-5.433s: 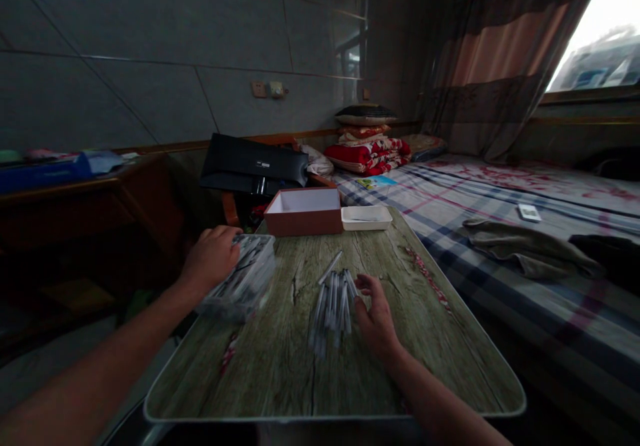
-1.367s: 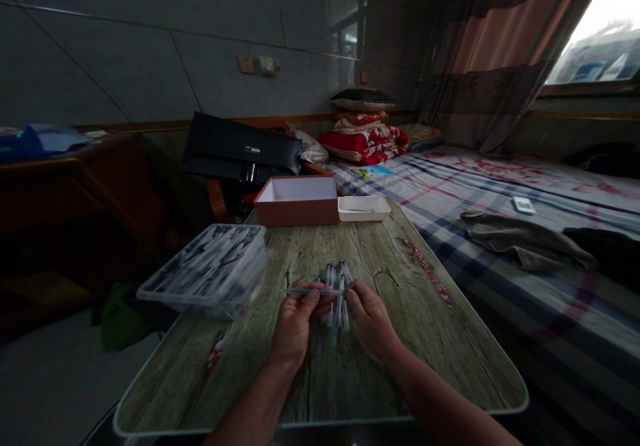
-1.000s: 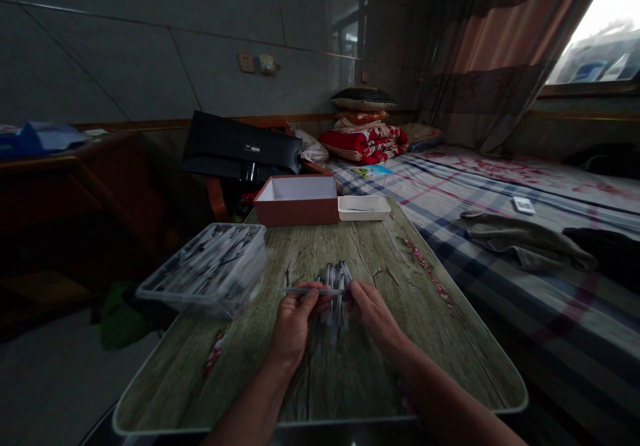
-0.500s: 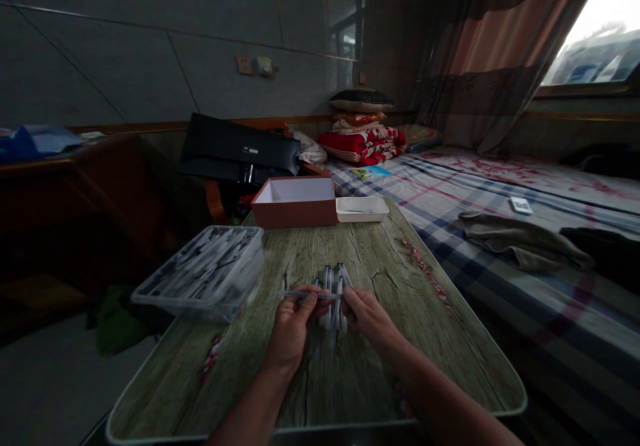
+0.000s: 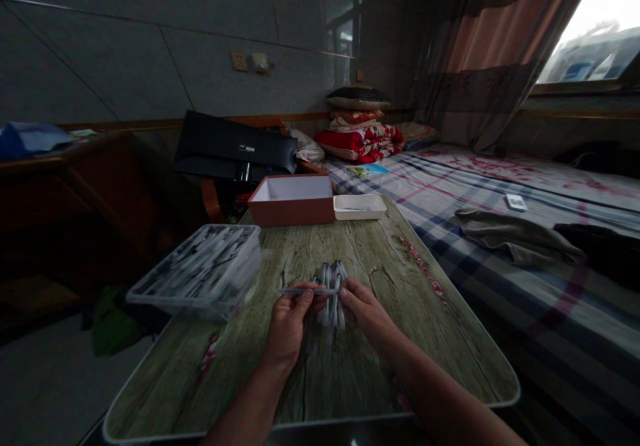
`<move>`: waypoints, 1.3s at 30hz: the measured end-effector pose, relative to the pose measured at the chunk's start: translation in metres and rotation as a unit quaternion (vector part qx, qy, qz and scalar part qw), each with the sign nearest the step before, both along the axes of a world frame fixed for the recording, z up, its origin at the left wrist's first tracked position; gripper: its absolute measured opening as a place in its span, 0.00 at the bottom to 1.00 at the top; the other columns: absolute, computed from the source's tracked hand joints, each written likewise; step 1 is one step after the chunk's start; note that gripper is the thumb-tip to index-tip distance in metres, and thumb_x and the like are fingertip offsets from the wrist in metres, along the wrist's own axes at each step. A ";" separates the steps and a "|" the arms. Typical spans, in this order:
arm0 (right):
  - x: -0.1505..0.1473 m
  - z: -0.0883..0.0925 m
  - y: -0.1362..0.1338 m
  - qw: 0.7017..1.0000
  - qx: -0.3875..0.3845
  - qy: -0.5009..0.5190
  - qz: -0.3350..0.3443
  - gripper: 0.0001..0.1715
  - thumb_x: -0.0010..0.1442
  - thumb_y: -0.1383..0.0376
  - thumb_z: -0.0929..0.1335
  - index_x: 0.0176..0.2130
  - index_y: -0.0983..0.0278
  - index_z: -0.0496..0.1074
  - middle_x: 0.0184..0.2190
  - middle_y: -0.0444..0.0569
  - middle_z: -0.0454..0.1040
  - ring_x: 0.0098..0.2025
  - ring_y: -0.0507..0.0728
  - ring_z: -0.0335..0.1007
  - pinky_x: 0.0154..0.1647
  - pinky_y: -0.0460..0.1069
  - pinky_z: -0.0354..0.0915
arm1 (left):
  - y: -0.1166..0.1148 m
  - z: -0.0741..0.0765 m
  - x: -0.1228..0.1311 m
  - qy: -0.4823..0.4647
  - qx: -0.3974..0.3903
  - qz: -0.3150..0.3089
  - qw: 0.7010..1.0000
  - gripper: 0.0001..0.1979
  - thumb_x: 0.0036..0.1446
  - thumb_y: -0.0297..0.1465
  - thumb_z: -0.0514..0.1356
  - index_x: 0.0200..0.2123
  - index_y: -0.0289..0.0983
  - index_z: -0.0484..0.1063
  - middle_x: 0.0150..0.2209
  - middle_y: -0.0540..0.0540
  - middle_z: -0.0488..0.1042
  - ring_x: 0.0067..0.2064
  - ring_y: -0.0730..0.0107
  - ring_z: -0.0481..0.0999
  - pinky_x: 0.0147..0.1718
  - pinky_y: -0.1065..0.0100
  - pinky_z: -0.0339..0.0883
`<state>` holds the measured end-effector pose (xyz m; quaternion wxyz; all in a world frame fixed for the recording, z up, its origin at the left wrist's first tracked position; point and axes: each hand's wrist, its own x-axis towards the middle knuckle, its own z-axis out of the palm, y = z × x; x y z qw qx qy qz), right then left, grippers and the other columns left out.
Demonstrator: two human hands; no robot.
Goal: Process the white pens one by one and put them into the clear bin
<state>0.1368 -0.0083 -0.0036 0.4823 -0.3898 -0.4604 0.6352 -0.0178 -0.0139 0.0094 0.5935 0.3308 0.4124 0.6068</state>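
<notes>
A slim translucent pen (image 5: pixel 320 291) is held level between my two hands, above the tabletop. My left hand (image 5: pixel 289 319) is closed on its left part, thumb on top. The fingers of my right hand (image 5: pixel 361 305) pinch its right end. Under the held pen, several similar pens (image 5: pixel 331 316) lie side by side on the table, their dark ends pointing away from me. To the left stands a clear plastic box (image 5: pixel 235 293) heaped with more such pens (image 5: pixel 203 259). Fine details of the held pen are too small to make out.
On the wood-patterned table (image 5: pixel 440 359), a brown box (image 5: pixel 293 214) with a white inside stands at the far edge. Beside it is a small white tray (image 5: pixel 360 216) with something thin in it. A bed (image 5: pixel 425 193) runs along the right; a black case (image 5: pixel 235 146) stands behind.
The view has shifted slightly, so everything sits a little further left. Both hands keep their hold on the pen, with hardly any other movement.
</notes>
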 end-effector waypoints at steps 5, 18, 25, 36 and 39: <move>0.000 0.003 -0.003 1.000 -0.011 0.020 0.001 0.23 0.54 0.47 0.67 0.38 0.61 0.63 0.21 0.37 0.60 0.17 0.46 0.47 0.15 0.42 0.42 | 0.001 -0.001 -0.001 0.000 0.001 0.004 1.000 0.14 0.43 0.36 0.69 0.32 0.35 0.74 0.32 0.45 0.81 0.32 0.67 0.80 0.31 0.70 0.73; -0.003 0.002 -0.002 0.997 -0.059 0.045 -0.020 0.25 0.54 0.44 0.65 0.36 0.63 0.65 0.23 0.39 0.64 0.16 0.45 0.48 0.13 0.41 0.40 | 0.002 -0.004 -0.002 -0.003 0.003 0.000 1.000 0.13 0.46 0.36 0.68 0.33 0.35 0.73 0.33 0.47 0.80 0.33 0.69 0.80 0.32 0.71 0.73; 0.000 0.004 -0.001 0.995 -0.062 0.072 -0.004 0.19 0.47 0.55 0.72 0.31 0.62 0.62 0.17 0.34 0.56 0.16 0.45 0.45 0.13 0.41 0.41 | 0.000 -0.002 -0.002 0.006 0.006 0.003 1.000 0.12 0.46 0.35 0.68 0.33 0.35 0.73 0.33 0.45 0.80 0.33 0.68 0.80 0.32 0.71 0.72; -0.004 0.003 -0.001 0.996 -0.080 0.047 -0.001 0.22 0.50 0.50 0.70 0.27 0.63 0.60 0.15 0.33 0.54 0.14 0.44 0.44 0.13 0.40 0.41 | 0.001 -0.002 -0.004 0.008 0.012 0.021 1.000 0.13 0.46 0.36 0.68 0.33 0.35 0.74 0.33 0.46 0.80 0.33 0.67 0.79 0.32 0.70 0.72; -0.001 0.006 -0.001 0.988 -0.097 0.121 0.015 0.16 0.48 0.61 0.70 0.31 0.61 0.59 0.17 0.34 0.58 0.14 0.44 0.45 0.12 0.40 0.39 | 0.003 -0.001 -0.007 -0.014 0.006 0.048 0.999 0.14 0.45 0.37 0.68 0.32 0.34 0.73 0.31 0.47 0.79 0.32 0.69 0.78 0.31 0.70 0.72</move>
